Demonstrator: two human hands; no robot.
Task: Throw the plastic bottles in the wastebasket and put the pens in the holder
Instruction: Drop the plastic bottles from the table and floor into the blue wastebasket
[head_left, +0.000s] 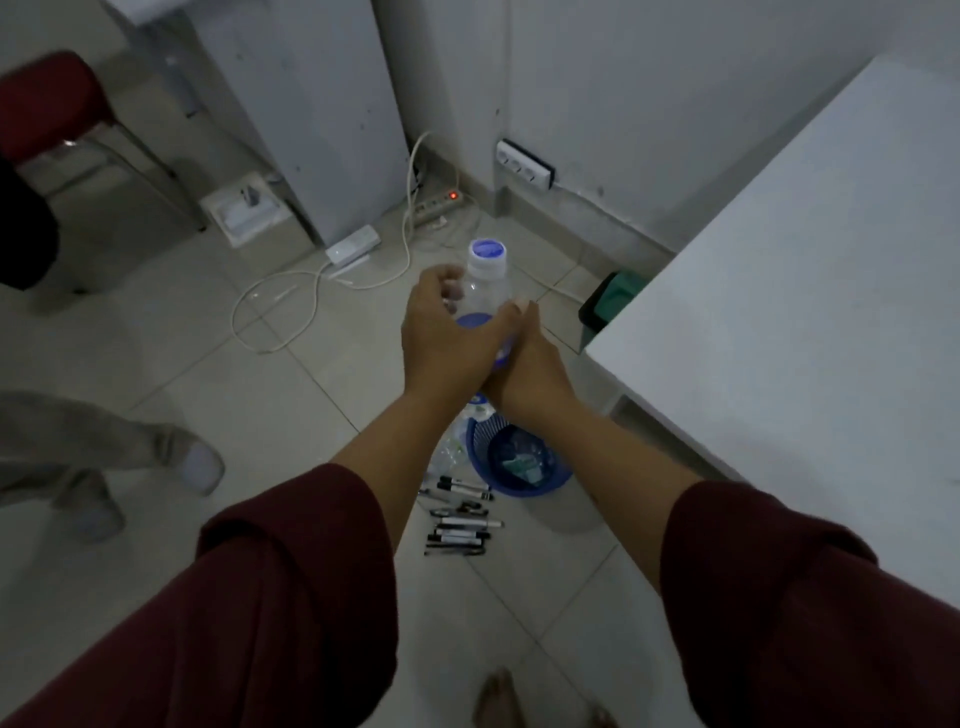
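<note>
A clear plastic bottle (485, 280) with a white cap and blue label is held upright at mid-frame. My left hand (447, 338) wraps its left side and my right hand (530, 364) presses against its lower right; both grip it. Below my wrists stands a blue wastebasket (480, 441) on the floor with crumpled plastic inside. Another clear bottle (452, 449) lies against the basket's left side. Several black-and-white pens (460, 525) lie in a heap on the tiles in front of the basket. No pen holder is in view.
A white table (805, 312) fills the right side. A dark bin with a green liner (613, 301) stands by its corner. Cables and a power strip (434, 208) lie at the wall. A red chair (52, 109) and another person's legs (104, 452) are at left.
</note>
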